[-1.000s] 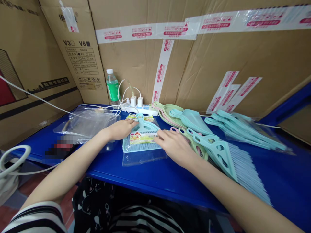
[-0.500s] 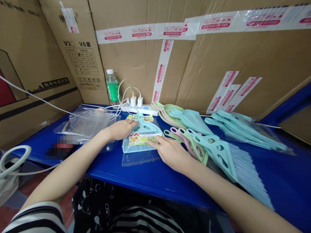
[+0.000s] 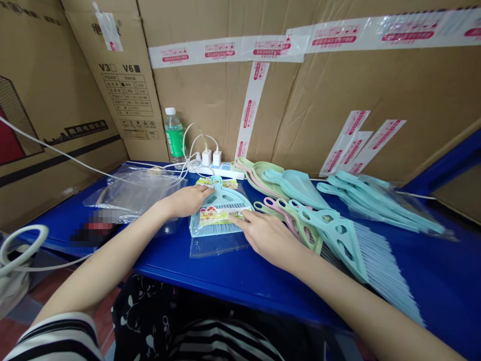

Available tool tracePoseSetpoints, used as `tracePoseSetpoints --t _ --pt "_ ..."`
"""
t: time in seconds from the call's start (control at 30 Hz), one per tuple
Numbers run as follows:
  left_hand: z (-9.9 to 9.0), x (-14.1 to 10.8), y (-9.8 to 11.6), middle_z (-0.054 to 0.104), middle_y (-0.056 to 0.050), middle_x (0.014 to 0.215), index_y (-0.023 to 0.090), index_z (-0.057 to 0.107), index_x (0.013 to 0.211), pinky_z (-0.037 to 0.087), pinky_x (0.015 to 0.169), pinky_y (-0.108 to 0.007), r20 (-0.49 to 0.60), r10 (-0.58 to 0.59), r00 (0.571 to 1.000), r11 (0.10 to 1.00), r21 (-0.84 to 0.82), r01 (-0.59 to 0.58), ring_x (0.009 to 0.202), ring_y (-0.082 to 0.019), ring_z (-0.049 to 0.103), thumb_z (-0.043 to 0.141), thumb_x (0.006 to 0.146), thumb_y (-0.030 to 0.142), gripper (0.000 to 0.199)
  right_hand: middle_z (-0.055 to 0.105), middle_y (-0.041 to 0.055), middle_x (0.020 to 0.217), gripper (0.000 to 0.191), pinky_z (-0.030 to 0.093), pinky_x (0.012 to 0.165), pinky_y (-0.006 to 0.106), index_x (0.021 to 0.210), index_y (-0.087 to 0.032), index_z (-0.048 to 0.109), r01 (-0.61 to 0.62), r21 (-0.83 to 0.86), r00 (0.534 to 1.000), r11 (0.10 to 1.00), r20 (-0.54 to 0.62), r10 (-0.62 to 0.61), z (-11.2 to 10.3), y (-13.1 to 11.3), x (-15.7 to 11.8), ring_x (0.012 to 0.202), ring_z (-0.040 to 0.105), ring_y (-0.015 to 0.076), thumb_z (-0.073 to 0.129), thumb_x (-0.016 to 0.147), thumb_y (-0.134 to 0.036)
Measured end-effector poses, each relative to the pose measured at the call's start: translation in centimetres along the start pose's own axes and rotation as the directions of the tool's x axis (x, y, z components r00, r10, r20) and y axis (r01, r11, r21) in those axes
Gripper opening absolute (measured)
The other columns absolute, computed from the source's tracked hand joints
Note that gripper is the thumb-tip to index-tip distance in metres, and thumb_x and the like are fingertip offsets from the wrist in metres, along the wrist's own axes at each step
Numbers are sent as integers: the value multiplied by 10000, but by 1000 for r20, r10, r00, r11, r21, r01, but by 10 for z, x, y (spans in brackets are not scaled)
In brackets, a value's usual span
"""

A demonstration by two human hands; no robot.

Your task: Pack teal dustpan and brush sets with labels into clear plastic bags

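Note:
A light blue hand brush (image 3: 221,229) lies on a small dustpan inside a clear plastic bag (image 3: 216,246), flat on the blue table. A yellow paper label (image 3: 213,215) crosses the bristles. My left hand (image 3: 187,200) rests at the upper left of the brush with its fingers stretched out, touching the set near the handle. From the right, my right hand (image 3: 266,233) lays its extended fingers on the label's right end. Close to my right hand are several loose brushes in green, pink and blue, the top blue brush (image 3: 347,245) with bristles toward the lower right.
Behind the brushes lie green, pink and blue dustpans (image 3: 296,185). More blue dustpans (image 3: 391,208) sit at the right. Clear plastic bags (image 3: 141,193) lie at the left. A water bottle (image 3: 174,138) and a power strip (image 3: 229,170) with cables stand before the cardboard wall (image 3: 210,90).

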State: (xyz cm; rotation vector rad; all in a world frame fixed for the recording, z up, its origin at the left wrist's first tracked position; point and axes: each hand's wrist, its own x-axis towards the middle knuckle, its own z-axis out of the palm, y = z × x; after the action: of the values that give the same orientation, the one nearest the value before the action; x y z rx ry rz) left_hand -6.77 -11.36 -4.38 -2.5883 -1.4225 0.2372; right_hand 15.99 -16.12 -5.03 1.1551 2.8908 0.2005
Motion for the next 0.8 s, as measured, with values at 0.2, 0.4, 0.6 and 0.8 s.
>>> tracePoseSetpoints --t 0.2,0.4,0.6,0.8 --pt "3 0 -1 543 -152 1341 109 428 1304 431 984 -324 -12 3 1000 1000 5 -3 1188 -218 555 323 872 56 447 657 87 974 367 398 640 279 1107 -199 662 -20 -8 999 1000 -37 20 -5 2 -2 842 620 197 436 855 -59" --pt "4 -1 0 568 -139 1301 131 502 1236 441 974 -354 -109 34 993 999 12 -33 1158 -230 564 354 845 43 427 648 92 914 221 379 700 310 942 -147 647 -60 -67 971 996 -237 43 -1 9 -2 866 580 224 471 842 -60" --pt "-4 -4 9 629 -105 1087 147 602 1064 480 873 -336 -243 207 948 958 -144 -247 1001 -201 599 369 876 94 304 649 77 832 151 352 677 303 861 -158 648 -31 -114 978 993 -208 7 7 11 1 827 556 213 510 878 -98" --pt "-14 -9 25 617 -43 795 149 616 855 460 662 -254 -230 383 894 766 -462 -447 702 -136 574 445 929 239 207 643 72 806 167 340 661 289 833 -155 648 -42 -142 984 989 -179 16 7 10 3 801 542 203 507 882 -81"
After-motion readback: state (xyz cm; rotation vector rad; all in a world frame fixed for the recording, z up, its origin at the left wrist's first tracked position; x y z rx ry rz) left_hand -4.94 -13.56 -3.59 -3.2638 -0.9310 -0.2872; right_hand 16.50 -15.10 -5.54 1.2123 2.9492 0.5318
